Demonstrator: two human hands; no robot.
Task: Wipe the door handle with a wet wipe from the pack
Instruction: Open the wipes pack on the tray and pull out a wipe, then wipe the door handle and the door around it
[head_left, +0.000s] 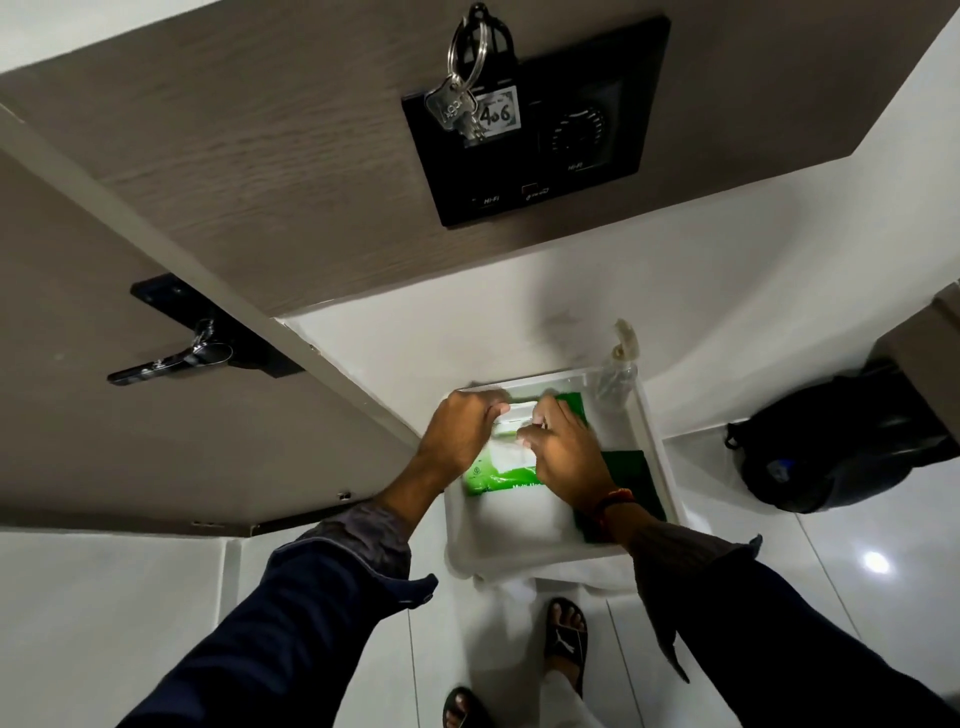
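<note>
A green and white wet wipe pack (501, 475) lies in a white tray (540, 545) on a low stand. My left hand (460, 428) holds the pack's far left end. My right hand (563, 447) pinches at the white flap on top of the pack; whether a wipe is between the fingers is hidden. The dark door handle (166, 361) sticks out from a black plate on the brown door at the left, well away from both hands.
A black wall panel (571, 156) with a key ring and a tag reading 406 hangs above. A clear pump bottle (618, 374) and dark green cloths (631, 478) share the tray. A black bag (831, 447) sits on the floor at right. My sandalled feet are below.
</note>
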